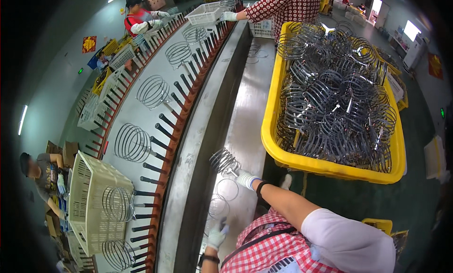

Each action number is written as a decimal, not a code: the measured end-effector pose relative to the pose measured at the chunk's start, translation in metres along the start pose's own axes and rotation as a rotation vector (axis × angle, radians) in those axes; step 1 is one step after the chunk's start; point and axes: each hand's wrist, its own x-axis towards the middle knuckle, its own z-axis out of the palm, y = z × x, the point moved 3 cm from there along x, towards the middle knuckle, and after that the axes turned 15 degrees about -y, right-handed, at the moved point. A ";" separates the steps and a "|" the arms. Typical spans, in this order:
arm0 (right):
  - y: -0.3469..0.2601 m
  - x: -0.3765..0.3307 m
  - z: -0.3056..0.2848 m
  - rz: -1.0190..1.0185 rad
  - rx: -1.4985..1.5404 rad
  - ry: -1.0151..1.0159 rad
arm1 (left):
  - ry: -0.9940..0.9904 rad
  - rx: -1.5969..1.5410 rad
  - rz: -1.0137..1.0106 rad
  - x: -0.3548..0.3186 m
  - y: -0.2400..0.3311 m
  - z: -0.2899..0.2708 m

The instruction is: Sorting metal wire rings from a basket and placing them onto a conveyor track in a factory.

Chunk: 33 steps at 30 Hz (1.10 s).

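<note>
steel bench (245, 127), right hand (246, 179) gripping wire coil (222, 161), left hand (217, 235) near wire rings (222, 197)

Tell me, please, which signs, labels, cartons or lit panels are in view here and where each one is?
Red square wall sign with a yellow figure, upper left wall.
Red wall sign, far right wall.
Small green lit signs: left wall and right edge.
Brown cartons, lower left, near a seated person.
</note>
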 end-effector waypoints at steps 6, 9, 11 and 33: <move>-0.026 -0.080 -0.003 -0.236 0.128 -0.073 | 0.159 0.673 0.188 0.115 -0.006 0.011; -0.006 -0.104 -0.012 -0.216 0.111 -0.089 | -0.021 0.811 -0.265 0.126 0.036 0.024; 0.002 -0.116 -0.017 -0.138 0.013 -0.098 | 0.127 0.782 -0.271 0.118 0.036 0.022; -0.060 -0.537 -0.182 -0.662 0.400 0.558 | 0.363 0.214 -0.153 -0.040 0.049 -0.001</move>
